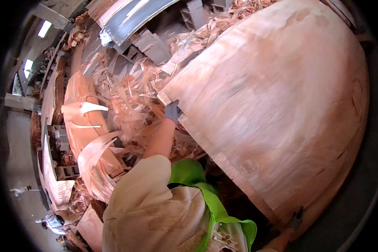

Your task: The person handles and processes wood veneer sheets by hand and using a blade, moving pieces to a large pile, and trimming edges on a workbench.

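A large, pale wood veneer sheet (pixel 281 96) lies over other sheets on the right, its surface streaked with grain and darker patches. My left hand (pixel 172 111), in a grey glove, grips the sheet's edge near its left corner, with part of the fingers hidden under the wood. At the near right end of the same edge, my right hand (pixel 297 220) holds the sheet's border. That hand looks dark and small there. Between the two hands, sheet layers show along the near edge (pixel 227 164).
Torn veneer strips (pixel 130 96) are heaped on the floor to the left, beside a long pile of veneer (pixel 77 109). Concrete blocks (pixel 153 46) stand at the back near a grey, shiny panel (pixel 140 19). Another person (pixel 54 224) is far off at the lower left.
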